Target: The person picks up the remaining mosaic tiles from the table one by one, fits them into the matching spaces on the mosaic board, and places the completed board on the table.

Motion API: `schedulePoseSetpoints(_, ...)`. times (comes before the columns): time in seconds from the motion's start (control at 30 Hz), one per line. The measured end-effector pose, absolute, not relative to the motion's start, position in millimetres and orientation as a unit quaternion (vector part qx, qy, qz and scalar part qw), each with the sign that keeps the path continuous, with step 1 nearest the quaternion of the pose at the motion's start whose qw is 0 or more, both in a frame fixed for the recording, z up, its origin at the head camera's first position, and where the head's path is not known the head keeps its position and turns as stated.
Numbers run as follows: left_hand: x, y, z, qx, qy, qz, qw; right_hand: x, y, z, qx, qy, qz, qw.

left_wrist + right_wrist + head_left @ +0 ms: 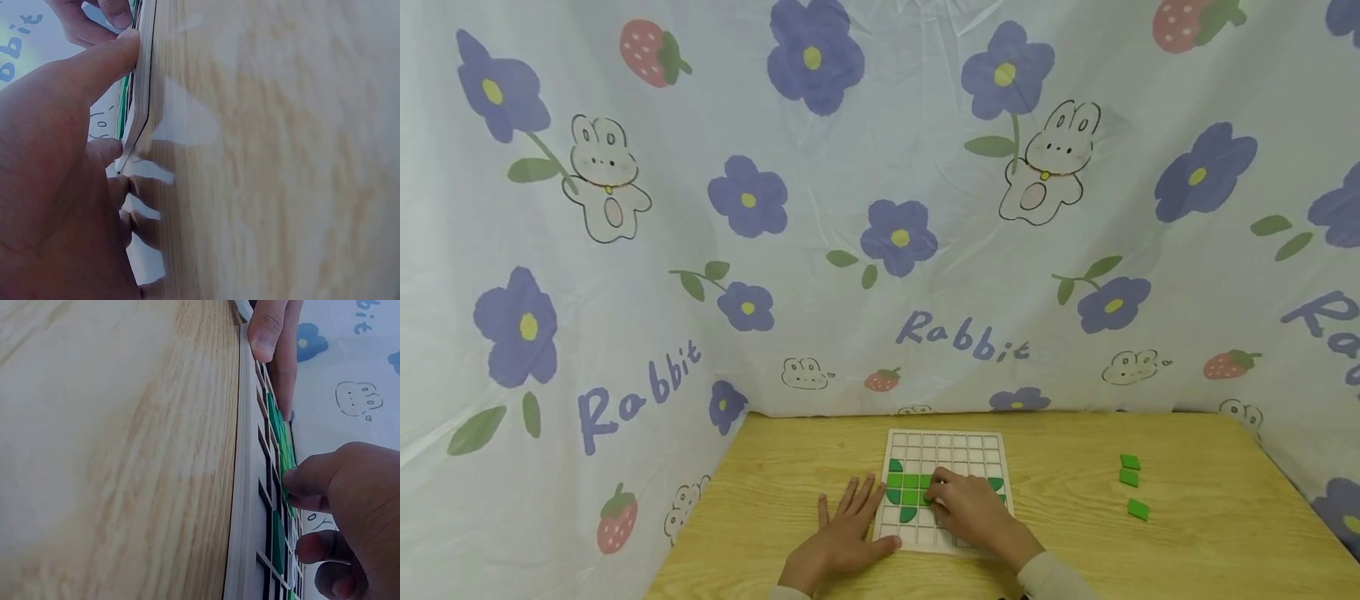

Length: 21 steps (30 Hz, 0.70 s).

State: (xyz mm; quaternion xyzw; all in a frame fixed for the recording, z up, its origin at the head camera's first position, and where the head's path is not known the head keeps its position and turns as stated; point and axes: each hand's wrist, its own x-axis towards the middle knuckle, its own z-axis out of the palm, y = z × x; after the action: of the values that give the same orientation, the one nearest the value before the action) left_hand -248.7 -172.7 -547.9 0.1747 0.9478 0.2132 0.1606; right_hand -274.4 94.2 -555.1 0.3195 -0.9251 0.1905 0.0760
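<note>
A white grid board (944, 432) lies on the table, with light green square tiles (910, 482) and dark green rounded tiles (907, 515) set in some of its cells. My left hand (846, 537) rests flat with spread fingers against the board's left side; its thumb (109, 59) touches the board's edge in the left wrist view. Over the middle of the grid, my right hand (973, 507) pinches a light green tile (928, 497) between thumb and fingers, down at a cell. The right hand partly hides that tile and several cells behind it.
To the right on the wooden table (1060, 492) lie three loose green tiles: one at the back (1130, 462), one just below it (1129, 477) and one nearer (1138, 509). A printed cloth (842, 358) hangs behind the table and along its sides.
</note>
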Motion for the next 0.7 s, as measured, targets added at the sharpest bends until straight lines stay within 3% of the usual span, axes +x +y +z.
schedulePoseSetpoints(0.33, -250, -173, -550, 0.174, 0.949, 0.207, 0.160, -270, 98, -545, 0.322, -0.924, 0.190, 0.080)
schedulePoseSetpoints(0.7, -249, -173, -549, 0.176, 0.949, 0.211, 0.155, -270, 120, -538, 0.297, -0.925, 0.200, 0.126)
